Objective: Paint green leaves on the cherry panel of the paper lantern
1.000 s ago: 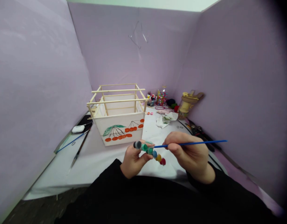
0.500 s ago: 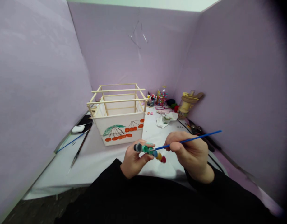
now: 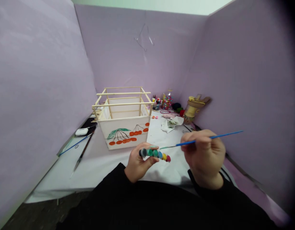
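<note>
Pinched in my left hand (image 3: 137, 164) is a strip of small paint pots (image 3: 155, 153), with black, green, blue, yellow and red showing. My right hand (image 3: 203, 156) grips a thin blue paintbrush (image 3: 196, 141). Its green-tinted bristles point left, just above and apart from the pots. Behind my left hand stands a lantern-like frame (image 3: 123, 104) of wooden sticks with white panels. On its front panel (image 3: 124, 147) are painted orange-red round fruits with dark stems and a green leaf.
At left lie a dark-handled brush (image 3: 83, 149), another blue brush (image 3: 74, 145) and a white earbud case (image 3: 81, 131). Toward the back right are a crumpled tissue (image 3: 171, 123), a jar of colourful balls (image 3: 167, 101) and a yellow-brown woven object (image 3: 193, 109).
The brush tip has lifted out of the green pots as my right hand moved to the right. My left hand and the paint strip stay nearly in place.
</note>
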Motion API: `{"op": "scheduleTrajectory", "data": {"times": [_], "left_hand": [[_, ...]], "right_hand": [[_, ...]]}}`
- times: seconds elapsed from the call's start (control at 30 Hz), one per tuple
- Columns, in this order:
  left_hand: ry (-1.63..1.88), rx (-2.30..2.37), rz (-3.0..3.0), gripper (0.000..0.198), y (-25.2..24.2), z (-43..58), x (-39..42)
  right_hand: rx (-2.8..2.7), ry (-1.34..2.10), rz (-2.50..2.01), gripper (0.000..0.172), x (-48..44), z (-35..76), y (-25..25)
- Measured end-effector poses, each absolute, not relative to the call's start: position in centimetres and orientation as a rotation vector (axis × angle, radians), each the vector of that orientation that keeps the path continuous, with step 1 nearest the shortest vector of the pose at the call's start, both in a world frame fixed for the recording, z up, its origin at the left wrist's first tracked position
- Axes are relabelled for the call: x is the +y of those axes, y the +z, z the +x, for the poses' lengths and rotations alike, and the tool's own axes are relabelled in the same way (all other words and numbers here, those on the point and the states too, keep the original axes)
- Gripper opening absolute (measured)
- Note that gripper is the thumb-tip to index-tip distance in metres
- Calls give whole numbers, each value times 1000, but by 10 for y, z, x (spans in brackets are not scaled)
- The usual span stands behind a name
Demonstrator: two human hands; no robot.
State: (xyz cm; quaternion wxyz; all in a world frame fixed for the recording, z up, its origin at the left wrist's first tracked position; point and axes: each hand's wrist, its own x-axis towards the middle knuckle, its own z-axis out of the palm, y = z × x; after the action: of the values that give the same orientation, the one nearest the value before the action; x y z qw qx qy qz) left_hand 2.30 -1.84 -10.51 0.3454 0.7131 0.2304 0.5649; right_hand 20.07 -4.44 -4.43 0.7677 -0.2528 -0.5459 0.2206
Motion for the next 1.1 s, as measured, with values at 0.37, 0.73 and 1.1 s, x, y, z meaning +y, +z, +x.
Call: {"op": "scheduleTrajectory", "data": {"times": [0.37,0.73,1.1], "left_hand": [[1462,522,1021,34,-118,28,0],[1354,574,1027,36,-125,28,-6],[902,771,1108,69,-116,32,-1]], "right_hand": [[-1484,89,-770,20,-40,227,-72],[-1957,-118,-876,20,-27,206,-90],[-1714,-197,-1253,18,-10,267,-100]]}}
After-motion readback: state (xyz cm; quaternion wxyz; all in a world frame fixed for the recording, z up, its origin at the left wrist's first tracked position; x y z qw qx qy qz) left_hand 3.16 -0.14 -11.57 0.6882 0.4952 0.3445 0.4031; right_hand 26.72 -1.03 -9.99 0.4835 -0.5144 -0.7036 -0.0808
